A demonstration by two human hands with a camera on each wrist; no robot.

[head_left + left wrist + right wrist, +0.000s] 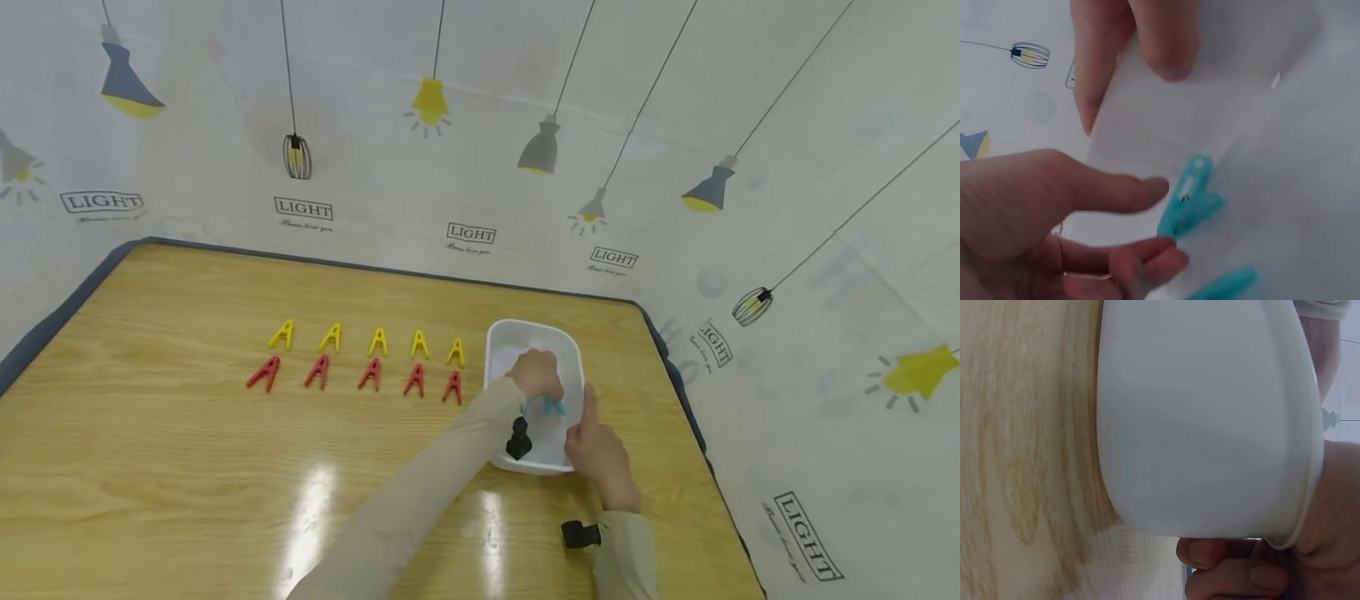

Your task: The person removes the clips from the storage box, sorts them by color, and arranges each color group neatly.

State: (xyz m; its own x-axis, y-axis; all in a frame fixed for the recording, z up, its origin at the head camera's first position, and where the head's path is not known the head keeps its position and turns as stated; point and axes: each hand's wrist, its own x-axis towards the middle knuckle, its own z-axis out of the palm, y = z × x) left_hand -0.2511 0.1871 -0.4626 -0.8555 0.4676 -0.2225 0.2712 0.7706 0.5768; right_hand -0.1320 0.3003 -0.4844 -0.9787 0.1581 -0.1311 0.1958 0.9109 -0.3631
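My left hand [536,375] is down in the white box [551,437], with its thumb and fingers apart. A blue clip [1186,215] is right by the fingertips, but I can't tell if they touch it. My right hand [600,454] holds the side of the box, thumb inside and fingers outside. I can see two blue clips in the box. On the table [187,467], left of the box, I count five yellow clips [378,333] in one row and five red clips [374,365] in a row nearer me.
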